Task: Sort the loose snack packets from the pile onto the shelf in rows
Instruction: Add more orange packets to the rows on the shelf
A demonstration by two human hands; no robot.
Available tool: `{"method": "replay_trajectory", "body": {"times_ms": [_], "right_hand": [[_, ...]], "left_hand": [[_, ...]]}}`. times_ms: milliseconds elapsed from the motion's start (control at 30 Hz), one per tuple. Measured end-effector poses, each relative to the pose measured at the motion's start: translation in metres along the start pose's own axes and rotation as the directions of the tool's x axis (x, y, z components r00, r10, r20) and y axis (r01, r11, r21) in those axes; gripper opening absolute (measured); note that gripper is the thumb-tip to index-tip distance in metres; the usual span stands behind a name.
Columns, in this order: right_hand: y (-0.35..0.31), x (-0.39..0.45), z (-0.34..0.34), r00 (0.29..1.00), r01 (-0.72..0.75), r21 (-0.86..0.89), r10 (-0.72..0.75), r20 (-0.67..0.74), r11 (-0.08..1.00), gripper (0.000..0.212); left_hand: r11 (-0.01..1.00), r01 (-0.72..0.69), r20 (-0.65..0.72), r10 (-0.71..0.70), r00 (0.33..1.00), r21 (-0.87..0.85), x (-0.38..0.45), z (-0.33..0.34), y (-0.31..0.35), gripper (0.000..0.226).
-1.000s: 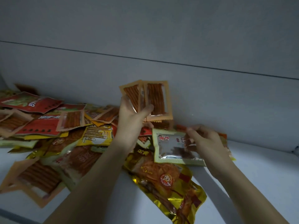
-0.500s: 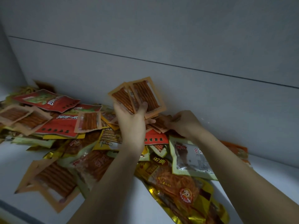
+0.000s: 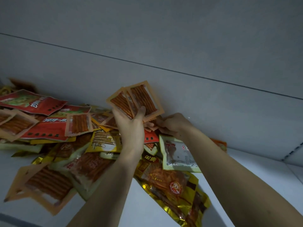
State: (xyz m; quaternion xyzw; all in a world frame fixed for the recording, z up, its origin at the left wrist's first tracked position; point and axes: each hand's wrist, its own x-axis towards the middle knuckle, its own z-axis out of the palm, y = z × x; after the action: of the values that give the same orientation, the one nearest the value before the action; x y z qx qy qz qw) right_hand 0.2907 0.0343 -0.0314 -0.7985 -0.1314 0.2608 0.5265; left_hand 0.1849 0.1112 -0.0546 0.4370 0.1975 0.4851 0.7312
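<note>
A pile of snack packets [image 3: 91,145] covers the left and middle of the white shelf [image 3: 255,174]. My left hand [image 3: 131,126] holds a small fan of orange-edged stick-snack packets [image 3: 141,100] upright above the pile, thumb across their fronts. My right hand [image 3: 173,125] reaches into the pile just right of them, near the back wall, and pinches another orange-edged packet [image 3: 151,126], mostly hidden by both hands. A green-edged clear packet [image 3: 177,154] lies flat under my right wrist. A large gold packet [image 3: 175,187] lies in front of it.
Red packets [image 3: 32,102] and more orange-edged packets [image 3: 80,123] lie at the left of the pile. The grey back wall [image 3: 213,104] rises straight behind it. Bare white shelf stretches to the right, with a perforated strip [image 3: 293,151] at the far right.
My right hand let go of the green-edged packet, which now lies flat, and moved up and back to the orange-edged packet by the wall. My left hand's fan tilted left.
</note>
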Motion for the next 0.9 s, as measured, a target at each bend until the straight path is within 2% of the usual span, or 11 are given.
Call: {"method": "replay_trajectory", "body": {"times_ms": [100,233,367,433,500,533,600,700,767,900], "right_hand": [[-0.003,-0.013,-0.014,0.996,-0.073,0.054,0.07,0.049,0.996,0.023],[0.017,-0.033,-0.04,0.988,-0.124,0.121,0.111,0.109,0.985,0.014],[0.042,-0.06,-0.065,0.998,-0.063,0.056,0.063,0.008,0.996,0.013],[0.051,-0.075,-0.079,0.995,-0.002,-0.051,-0.003,-0.097,0.999,0.011],[0.06,-0.091,-0.099,0.978,0.044,-0.06,-0.055,-0.199,0.997,0.009],[0.064,-0.099,-0.11,0.971,0.061,0.017,-0.055,-0.234,0.998,0.008],[0.072,-0.118,-0.135,0.961,0.11,0.285,-0.028,-0.277,0.952,0.009],[0.085,-0.146,-0.168,0.949,0.225,0.593,-0.037,-0.312,0.773,0.01],[0.093,-0.163,-0.184,0.952,0.25,0.646,-0.063,-0.299,0.721,0.015],[0.114,-0.198,-0.218,0.94,0.266,0.546,-0.089,-0.328,0.794,0.011]], "left_hand": [[1.0,-0.008,0.0,0.008,1.0,0.008,-0.001,-0.002,0.003,0.087],[0.999,0.015,0.048,-0.013,0.999,-0.035,-0.007,0.002,-0.001,0.079],[0.998,0.061,0.098,-0.058,0.993,-0.018,-0.027,0.01,-0.003,0.074],[0.997,0.077,0.139,-0.072,0.988,-0.028,-0.04,0.012,-0.007,0.074],[0.996,0.092,0.207,-0.087,0.974,-0.014,-0.049,0.016,-0.011,0.07],[0.995,0.104,0.241,-0.099,0.965,-0.007,-0.054,0.02,-0.014,0.065],[0.988,0.157,0.303,-0.152,0.941,0.005,-0.065,0.031,-0.017,0.06],[0.98,0.196,0.406,-0.196,0.892,0.044,-0.091,0.055,-0.022,0.067],[0.974,0.223,0.481,-0.214,0.85,0.039,-0.117,0.077,-0.026,0.065],[0.975,0.191,0.594,-0.221,0.773,0.114,-0.183,0.125,-0.032,0.055]]}}
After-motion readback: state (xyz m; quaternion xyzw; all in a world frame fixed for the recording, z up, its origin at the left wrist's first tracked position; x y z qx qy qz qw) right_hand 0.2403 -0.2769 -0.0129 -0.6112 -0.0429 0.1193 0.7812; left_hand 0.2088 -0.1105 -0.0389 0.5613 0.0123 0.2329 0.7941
